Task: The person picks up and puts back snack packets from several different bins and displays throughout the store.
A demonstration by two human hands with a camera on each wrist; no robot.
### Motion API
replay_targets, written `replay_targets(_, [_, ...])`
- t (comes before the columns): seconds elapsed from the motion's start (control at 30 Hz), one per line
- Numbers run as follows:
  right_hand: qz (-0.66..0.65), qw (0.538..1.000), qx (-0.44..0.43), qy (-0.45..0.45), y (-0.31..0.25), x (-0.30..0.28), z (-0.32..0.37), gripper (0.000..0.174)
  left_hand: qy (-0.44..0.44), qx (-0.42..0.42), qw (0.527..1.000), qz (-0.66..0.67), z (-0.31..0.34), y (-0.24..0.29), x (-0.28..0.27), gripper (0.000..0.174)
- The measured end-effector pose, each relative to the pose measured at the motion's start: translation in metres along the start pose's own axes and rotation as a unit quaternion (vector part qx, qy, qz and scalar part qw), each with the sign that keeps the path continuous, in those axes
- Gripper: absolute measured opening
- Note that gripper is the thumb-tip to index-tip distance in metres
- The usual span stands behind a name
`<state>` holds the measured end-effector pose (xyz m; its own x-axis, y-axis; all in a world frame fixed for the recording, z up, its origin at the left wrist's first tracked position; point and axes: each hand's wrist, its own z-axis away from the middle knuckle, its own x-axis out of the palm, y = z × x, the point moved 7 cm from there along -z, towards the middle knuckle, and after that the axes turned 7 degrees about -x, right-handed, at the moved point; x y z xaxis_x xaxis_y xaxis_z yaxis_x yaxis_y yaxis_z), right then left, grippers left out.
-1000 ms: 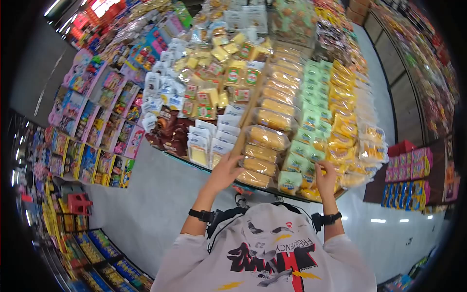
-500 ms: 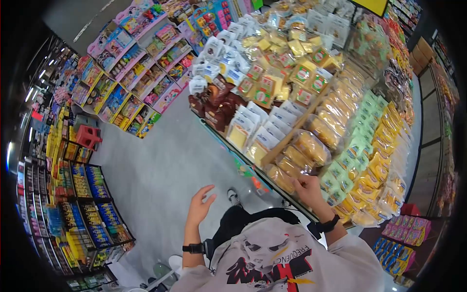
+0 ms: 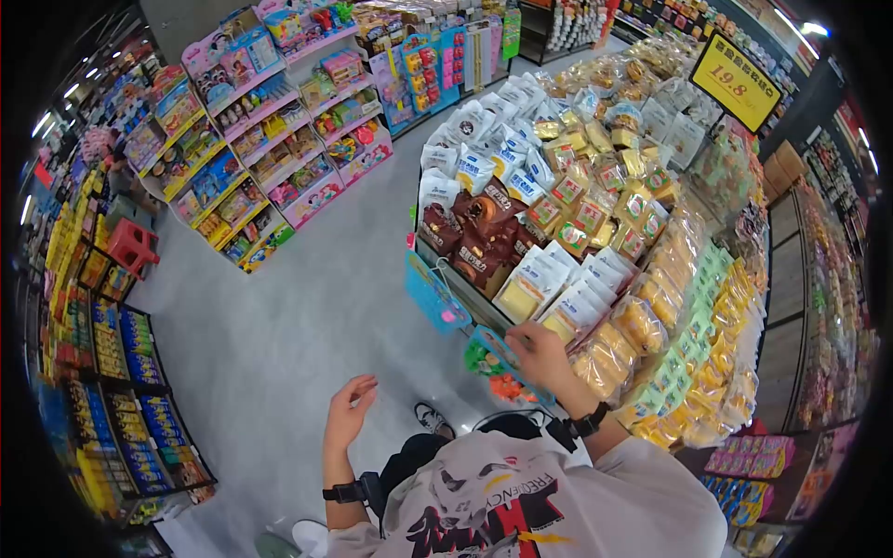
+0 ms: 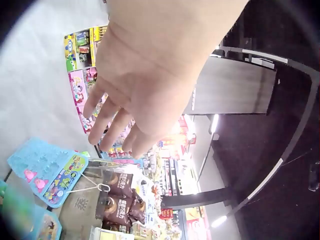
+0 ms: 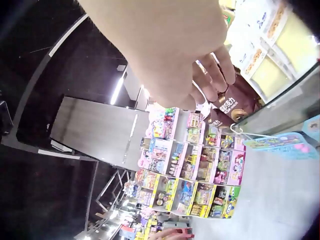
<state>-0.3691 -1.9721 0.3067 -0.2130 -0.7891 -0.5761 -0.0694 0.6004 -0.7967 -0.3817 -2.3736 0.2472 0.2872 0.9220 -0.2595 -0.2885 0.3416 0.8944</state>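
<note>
L hand (image 3: pixel 349 409) has dropped off the bags (image 3: pixel 642 321) and hangs over the floor (image 3: pixel 279 325), fingers loose. R hand (image 3: pixel 541 361) is at the table (image 3: pixel 484 312) edge by a hanging pack (image 3: pixel 498 353). Its fingers are curled, can't tell if gripping.

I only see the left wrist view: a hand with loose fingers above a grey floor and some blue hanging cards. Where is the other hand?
Observer: The head view shows the right hand at the front edge of the snack display, beside white packets. I cannot tell whether it grips anything.
Visitor: Is the hand I see touching that display?
Observer: No. The left hand hangs over the floor, apart from the display, holding nothing.
Visitor: Is any price shown?
Observer: Yes, a yellow sign above the display reads 19.8.
</note>
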Motion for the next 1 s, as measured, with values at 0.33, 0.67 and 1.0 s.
replay_targets(0.33, [-0.004,0.993,0.090,0.081,0.030,0.018,-0.064,0.031,-0.049,0.023,0.994,0.091,-0.079,0.002,-0.046,0.032])
replay_targets(0.67, [0.088,0.967,0.029,0.239,0.103,-0.002,-0.223,0.053,-0.151,0.015,0.987,-0.055,-0.187,0.087,-0.004,0.034])
replay_targets(1.0, [0.156,0.968,0.162,0.114,0.123,0.001,-0.279,0.058,-0.211,0.121,0.936,-0.253,-0.312,0.159,0.040,0.035])
